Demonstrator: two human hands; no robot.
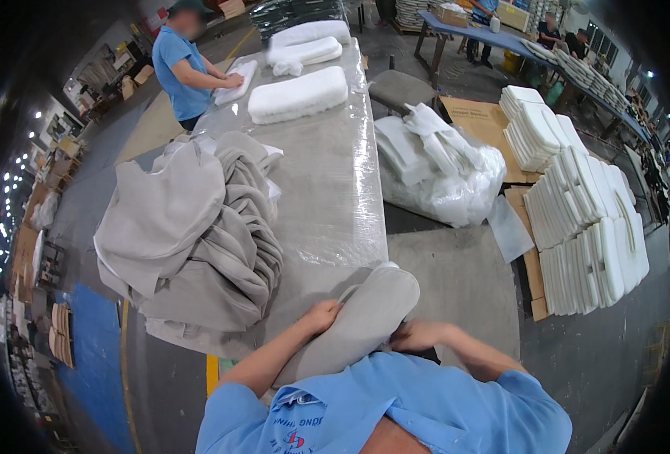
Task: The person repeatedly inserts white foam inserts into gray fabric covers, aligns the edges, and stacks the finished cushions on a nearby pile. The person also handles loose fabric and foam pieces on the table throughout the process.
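Observation:
A grey fabric-covered cushion (365, 318) rests tilted against my body at the near end of the table, with a bit of white showing at its far tip. My left hand (324, 315) is closed on its left edge, where a loose strip of the grey cover sticks out. At the cushion's right edge, my right hand (417, 334) is closed, its fingertips partly hidden behind the fabric. To the left lies a large heap of grey fabric covers (191, 227), with some white lining between the folds.
Plastic film covers the long table (324, 204); white padding pieces (299, 94) lie at its far end. Across it, a person in blue (180, 68) handles a white pad (235, 82). On the right are bagged white pieces (441, 170) and stacked white cushions (584, 227) on cardboard.

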